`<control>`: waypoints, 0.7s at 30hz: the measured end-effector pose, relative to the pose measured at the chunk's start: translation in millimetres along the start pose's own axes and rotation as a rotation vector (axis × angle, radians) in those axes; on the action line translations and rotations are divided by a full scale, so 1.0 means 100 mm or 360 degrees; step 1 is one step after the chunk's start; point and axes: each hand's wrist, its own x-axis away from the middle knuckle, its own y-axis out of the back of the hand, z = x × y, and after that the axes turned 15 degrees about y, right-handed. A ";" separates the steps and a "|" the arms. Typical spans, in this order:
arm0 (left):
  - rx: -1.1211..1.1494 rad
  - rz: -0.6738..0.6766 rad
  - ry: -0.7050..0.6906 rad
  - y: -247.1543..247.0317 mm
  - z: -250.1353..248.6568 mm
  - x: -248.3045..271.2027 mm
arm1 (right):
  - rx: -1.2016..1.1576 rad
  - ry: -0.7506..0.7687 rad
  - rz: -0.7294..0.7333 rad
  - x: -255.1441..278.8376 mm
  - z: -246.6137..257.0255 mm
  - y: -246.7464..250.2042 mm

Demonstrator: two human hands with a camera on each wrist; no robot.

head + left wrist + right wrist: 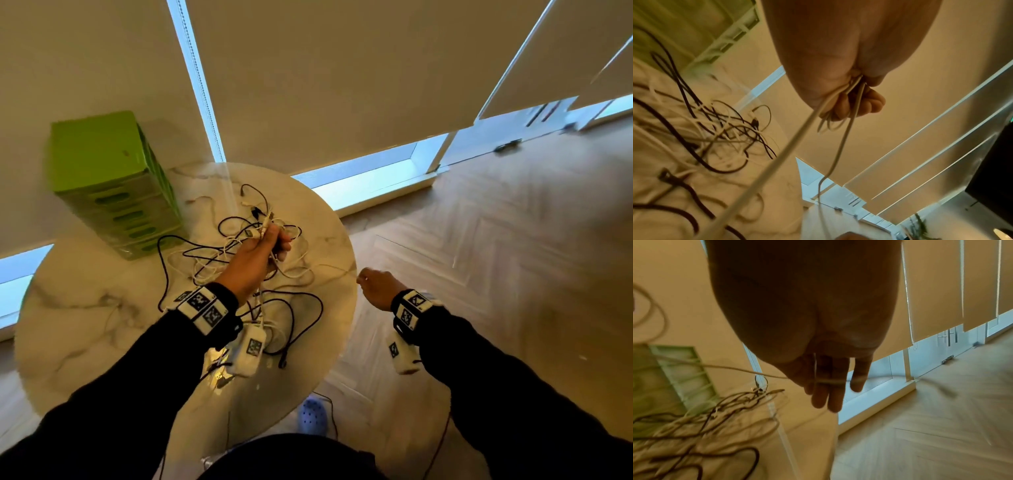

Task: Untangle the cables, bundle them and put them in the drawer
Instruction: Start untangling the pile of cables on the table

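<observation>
Marble round table (85,308) carries the job: a tangle of black and white cables (239,260) sprawls at its centre, with the green drawer unit (113,185) at ten o'clock from the heap. My left hand (260,250) is clenched round a gathered loop of white cable (840,142) above the pile. My right hand (376,287) hangs off the table edge at three o'clock, a white strand (748,370) draped across its loosely extended fingers (836,395). I judge I'm mid-untangling; next I should draw that strand free, gently, without tightening knots.
</observation>
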 end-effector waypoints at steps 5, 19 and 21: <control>0.0100 0.0101 0.0059 -0.31 -0.02 -0.03 | -0.0395 0.0510 -0.0096 0.22 0.31 -0.15; 0.0099 0.0039 0.0122 -0.31 0.03 -0.14 | -0.0665 0.0342 -0.0802 0.26 0.25 0.11; 0.0371 0.0150 0.0213 -0.28 -0.02 -0.13 | -0.0375 0.0108 -0.0326 0.17 -0.03 -0.01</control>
